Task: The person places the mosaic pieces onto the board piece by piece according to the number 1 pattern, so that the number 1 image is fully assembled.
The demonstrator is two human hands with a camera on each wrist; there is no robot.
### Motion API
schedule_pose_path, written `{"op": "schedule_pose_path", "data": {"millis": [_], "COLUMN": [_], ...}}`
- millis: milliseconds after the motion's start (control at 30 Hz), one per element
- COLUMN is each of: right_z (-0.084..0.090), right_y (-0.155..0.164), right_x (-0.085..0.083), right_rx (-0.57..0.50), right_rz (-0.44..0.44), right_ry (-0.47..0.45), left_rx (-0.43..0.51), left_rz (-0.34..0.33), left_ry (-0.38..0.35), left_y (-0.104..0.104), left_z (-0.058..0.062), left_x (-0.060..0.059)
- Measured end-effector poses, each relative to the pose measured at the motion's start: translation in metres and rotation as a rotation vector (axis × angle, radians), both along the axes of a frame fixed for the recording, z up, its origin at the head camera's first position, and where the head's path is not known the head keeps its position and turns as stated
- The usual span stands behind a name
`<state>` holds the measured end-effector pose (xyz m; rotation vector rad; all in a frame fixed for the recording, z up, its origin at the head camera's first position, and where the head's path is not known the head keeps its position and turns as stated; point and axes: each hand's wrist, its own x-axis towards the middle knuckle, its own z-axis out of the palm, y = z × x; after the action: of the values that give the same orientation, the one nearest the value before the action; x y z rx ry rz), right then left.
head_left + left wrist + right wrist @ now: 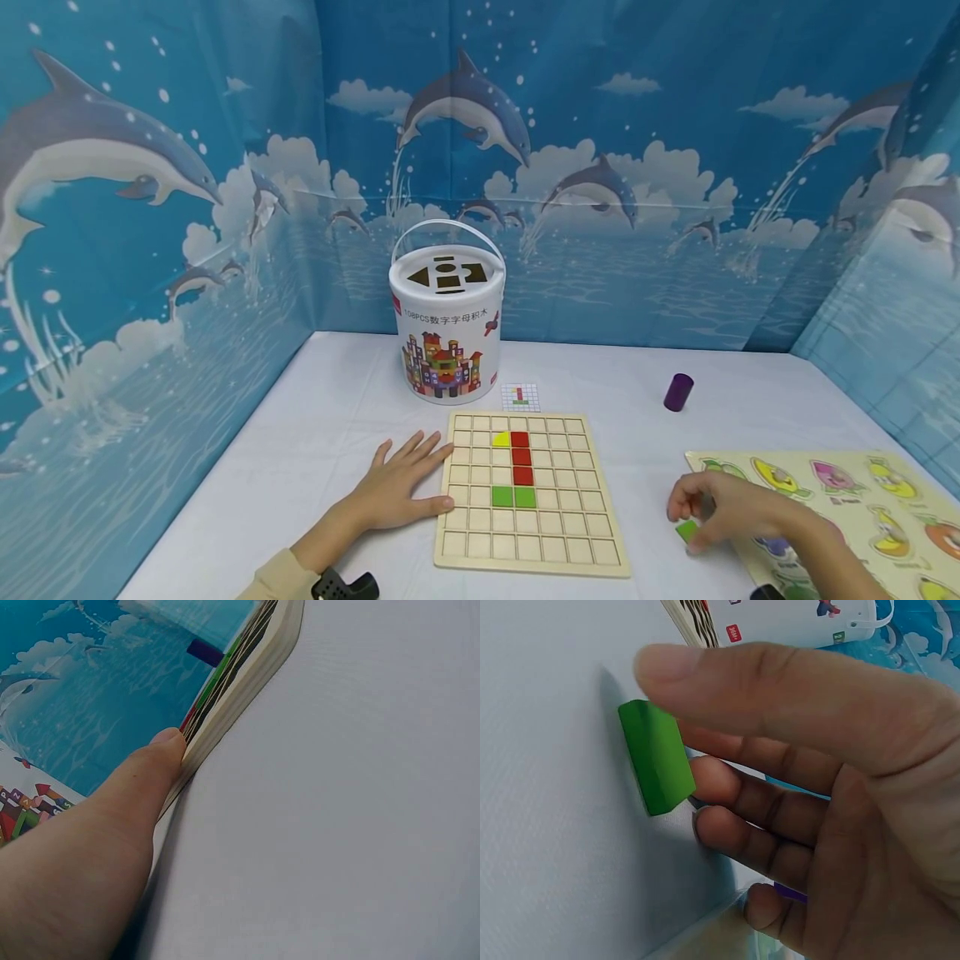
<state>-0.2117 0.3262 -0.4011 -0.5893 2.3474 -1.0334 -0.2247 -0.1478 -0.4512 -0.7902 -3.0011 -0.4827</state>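
Observation:
My left hand (401,487) lies flat with its fingers spread, its thumb and fingertips touching the left edge of the wooden grid board (558,562). In the left wrist view the thumb (139,780) meets the board's side. On the board sit a yellow quarter-round piece (501,439), a column of red squares (521,457) and two green squares (513,497). To the right of the board, my right hand (738,506) pinches a green square block (654,757) between thumb and fingers, close above the white tablecloth. The fingertip behind the block is partly hidden.
Behind the board stand a white lidded bucket (450,333) and a small pattern card (521,397). A purple cylinder (678,392) is at the back right. Beneath and beyond the right hand lies a fruit picture board (847,500). Dolphin-printed curtains (585,275) enclose the table.

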Motion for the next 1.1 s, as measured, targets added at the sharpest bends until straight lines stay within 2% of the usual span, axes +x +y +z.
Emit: {"op": "schedule_pose_path", "data": {"millis": [167, 633, 767, 900, 1100], "right_z": [0.0, -0.001, -0.001, 0.0, -0.003], "right_y": [0.002, -0.001, -0.001, -0.003, -0.008], "right_x": [0.0, -0.002, -0.001, 0.0, -0.001], "right_rx": [-0.014, 0.014, -0.018, -0.094, -0.133], "right_rz": [0.025, 0.006, 0.005, 0.035, 0.05], "right_ry": [-0.009, 0.018, 0.01, -0.002, 0.028], "left_rx": [0.003, -0.005, -0.005, 0.0, -0.002], "left_rz": [-0.001, 0.008, 0.004, 0.001, 0.003], "left_ry": [-0.003, -0.017, -0.014, -0.017, -0.017], "left_y": [0.0, 0.001, 0.001, 0.001, 0.0], "left_z": [0.0, 0.001, 0.001, 0.002, 0.002], "left_x": [0.0, 0.001, 0.001, 0.001, 0.001]}}
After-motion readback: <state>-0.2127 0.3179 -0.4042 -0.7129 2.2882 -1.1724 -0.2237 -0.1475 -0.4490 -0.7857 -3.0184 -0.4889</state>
